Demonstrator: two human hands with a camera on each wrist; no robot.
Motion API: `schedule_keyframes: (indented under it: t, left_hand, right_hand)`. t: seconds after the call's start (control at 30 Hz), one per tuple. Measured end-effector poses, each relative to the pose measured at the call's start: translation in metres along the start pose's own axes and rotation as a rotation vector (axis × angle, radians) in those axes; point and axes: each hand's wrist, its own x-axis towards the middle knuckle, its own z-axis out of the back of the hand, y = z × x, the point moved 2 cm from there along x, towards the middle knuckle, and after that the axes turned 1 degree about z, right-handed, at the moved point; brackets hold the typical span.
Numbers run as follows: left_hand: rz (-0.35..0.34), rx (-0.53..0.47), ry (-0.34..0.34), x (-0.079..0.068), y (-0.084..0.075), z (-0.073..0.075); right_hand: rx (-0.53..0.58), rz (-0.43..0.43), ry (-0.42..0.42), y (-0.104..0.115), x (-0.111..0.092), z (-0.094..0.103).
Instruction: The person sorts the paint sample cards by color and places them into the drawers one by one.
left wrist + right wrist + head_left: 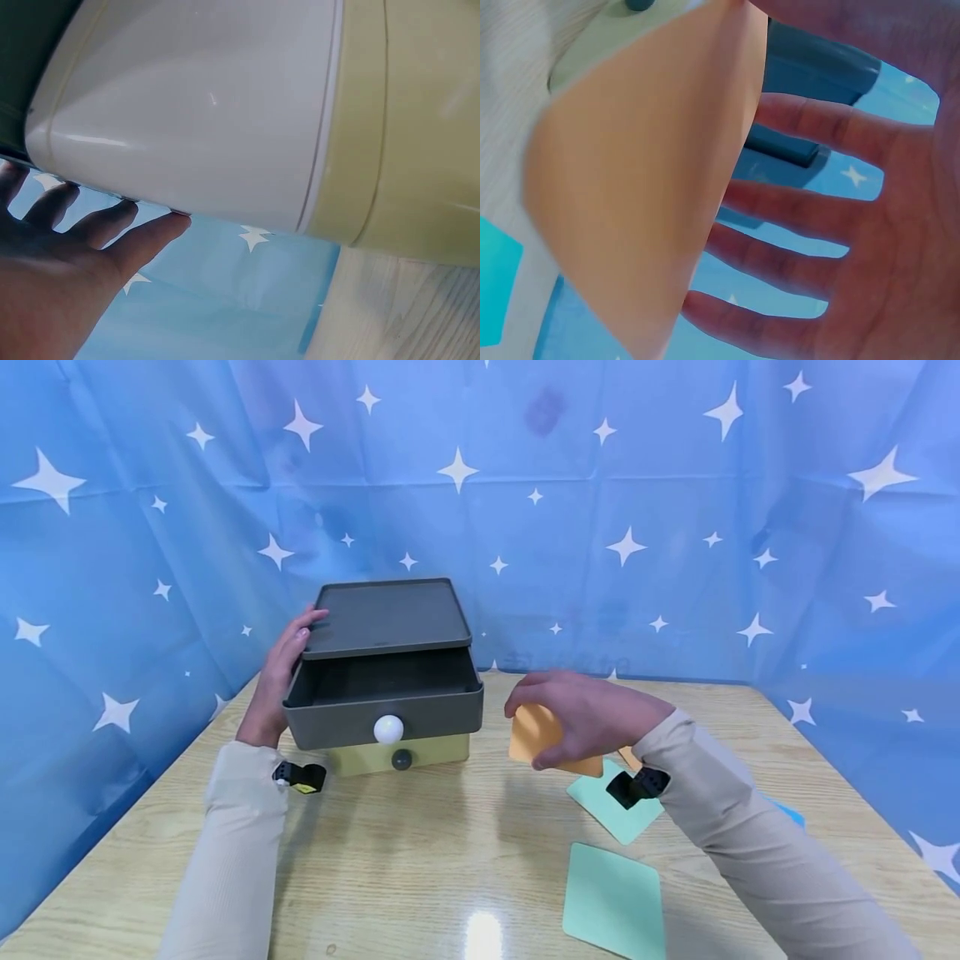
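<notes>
the right hand [588, 714] pinches a thin, orange, round-cornered paper-like sheet [535, 732] between thumb and fingertips, the pulled-out dark grey plastic drawer [438, 713] left of that grip, and light edge pressure should avoid creases while the left hand [279, 668], fingers spread, touches the grey-topped box [390, 614].

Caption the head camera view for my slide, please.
Left hand touching a two-drawer box, its upper drawer open; right hand holding an orange card over the table.
</notes>
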Motion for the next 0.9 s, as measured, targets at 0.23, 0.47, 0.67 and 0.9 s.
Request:
schedule_keyframes:
  t: [0.23,0.47,0.67,0.9]
  left_hand:
    - [0.012,-0.014,-0.005,0.0,-0.001,0.001]
    - [0.013,-0.002,-0.006,0.0,0.0,0.001]
    - [0.005,-0.019,-0.003,0.001,-0.001,0.002]
    - [0.004,0.0,0.001,0.001,-0.001,0.002]
  right_hand:
    - [-0.008,0.011,0.0,0.004,0.002,0.014]
    - [-0.003,0.069,-0.036,0.008,0.006,0.029]
    - [-0.01,0.107,-0.052,0.012,0.008,0.044]
    - [-0.015,0.169,-0.069,0.019,0.014,0.06]
